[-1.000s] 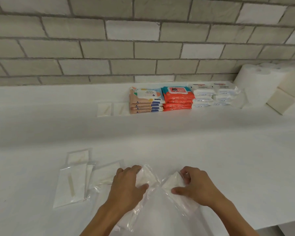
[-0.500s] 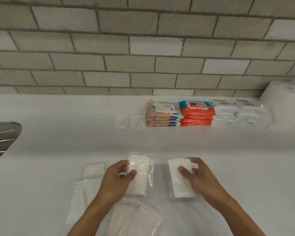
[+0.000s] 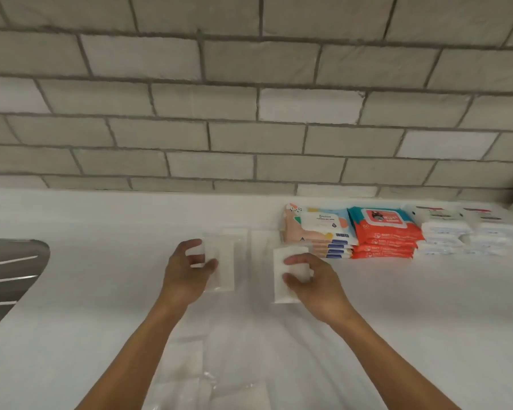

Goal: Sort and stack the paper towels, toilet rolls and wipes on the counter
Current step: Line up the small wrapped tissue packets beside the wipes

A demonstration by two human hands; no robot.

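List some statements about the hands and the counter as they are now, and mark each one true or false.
1. The left hand grips a flat white clear-wrapped packet. True.
2. The right hand is empty. False: it grips a second flat white packet.
3. The orange-red wipes stack stands left of the peach-coloured wipes stack. False: it stands to its right.
4. Stacked white wipe packs lie right of the orange-red wipes stack. True.
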